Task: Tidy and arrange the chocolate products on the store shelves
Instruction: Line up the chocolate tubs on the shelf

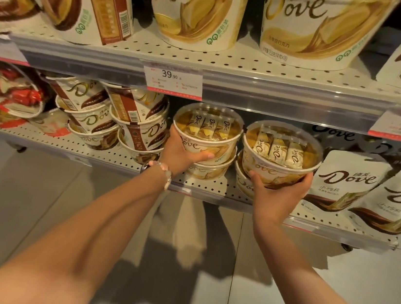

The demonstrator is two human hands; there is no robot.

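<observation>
Two white-and-gold Dove chocolate tubs with clear lids are tilted toward me on the lower shelf [117,158]. My left hand [181,153] grips the left tub [207,132] from below, thumb across its front. That tub sits on another gold tub [207,172]. My right hand [278,195] cups the right tub [281,149] from underneath, fingers wrapped up its right side. It rests on a lower gold tub [242,183].
Brown Dove tubs [122,118] are stacked untidily to the left, with red-wrapped sweets [11,91] beyond. Dove pouches [348,181] stand to the right. Large Dove tubs [195,8] fill the upper shelf [254,82], which carries a 39.90 price tag [173,80]. Grey floor lies below.
</observation>
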